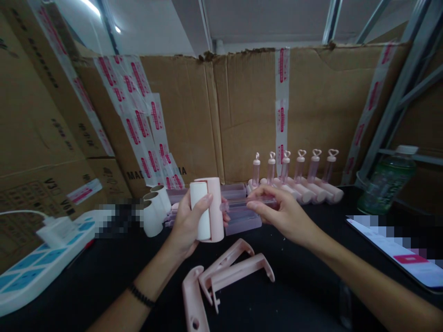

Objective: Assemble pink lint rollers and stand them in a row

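Note:
My left hand [185, 219] is wrapped around a lint roller [216, 212], a pink holder with a white roll in it. The thumb presses on the white roll. From the holder's right side a clear tube handle [237, 204] points right, and my right hand [282, 210] pinches its far end. Whether the tube is fixed into the holder I cannot tell. Below my hands lie several loose pink angled arms [238, 271]. Translucent purple covers [246, 225] lie just behind the roller, partly hidden by my hands.
Several lint rollers [300, 177] with heart-topped handles stand in a row at the back right. White rolls [152, 221] stand at the left. A power strip [44, 260], a phone [398, 251] and a green bottle [387, 182] flank the black table. Cardboard [242, 115] walls the back.

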`<state>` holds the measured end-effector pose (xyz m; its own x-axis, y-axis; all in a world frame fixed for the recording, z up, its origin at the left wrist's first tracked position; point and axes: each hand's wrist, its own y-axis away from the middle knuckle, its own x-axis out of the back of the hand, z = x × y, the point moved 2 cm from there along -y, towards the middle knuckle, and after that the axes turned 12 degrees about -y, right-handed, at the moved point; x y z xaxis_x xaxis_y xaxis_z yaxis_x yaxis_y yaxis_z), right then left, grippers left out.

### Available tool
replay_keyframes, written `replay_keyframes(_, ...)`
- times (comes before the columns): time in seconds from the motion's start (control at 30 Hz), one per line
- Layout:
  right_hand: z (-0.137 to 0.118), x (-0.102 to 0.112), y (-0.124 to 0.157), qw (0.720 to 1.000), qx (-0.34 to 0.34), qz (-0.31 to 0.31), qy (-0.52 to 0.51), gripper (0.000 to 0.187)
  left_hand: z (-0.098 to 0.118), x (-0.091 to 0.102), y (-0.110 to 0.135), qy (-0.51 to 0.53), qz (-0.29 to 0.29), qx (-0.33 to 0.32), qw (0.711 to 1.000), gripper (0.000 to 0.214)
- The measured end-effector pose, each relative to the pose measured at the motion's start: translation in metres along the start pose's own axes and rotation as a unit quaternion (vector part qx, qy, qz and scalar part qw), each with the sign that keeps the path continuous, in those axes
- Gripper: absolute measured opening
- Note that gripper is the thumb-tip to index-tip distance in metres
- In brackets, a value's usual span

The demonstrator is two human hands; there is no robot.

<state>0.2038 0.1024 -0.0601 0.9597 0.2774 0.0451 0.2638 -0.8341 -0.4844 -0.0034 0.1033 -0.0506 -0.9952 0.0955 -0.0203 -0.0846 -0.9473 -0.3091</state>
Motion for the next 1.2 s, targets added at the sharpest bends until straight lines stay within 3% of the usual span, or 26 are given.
replay_keyframes(0.3, -0.011, -0.001, 0.001, 0.996, 0.054, 0.028, 0.058, 0.024, 0.001, -0.003, 0.002, 0.009, -0.001, 0.008, 1.0, 0.043)
replay_keyframes(0.6, -0.007, -0.005, 0.002, 1.0, 0.002, 0.025, 0.01, 0.032, 0.001, -0.001, 0.003, -0.026, 0.008, -0.029, 0.999, 0.046)
replay_keyframes(1.2, -0.008, -0.014, 0.005, 0.999, 0.02, 0.026, -0.034, 0.024, -0.001, -0.001, 0.004, -0.057, 0.012, -0.055, 0.997, 0.044)
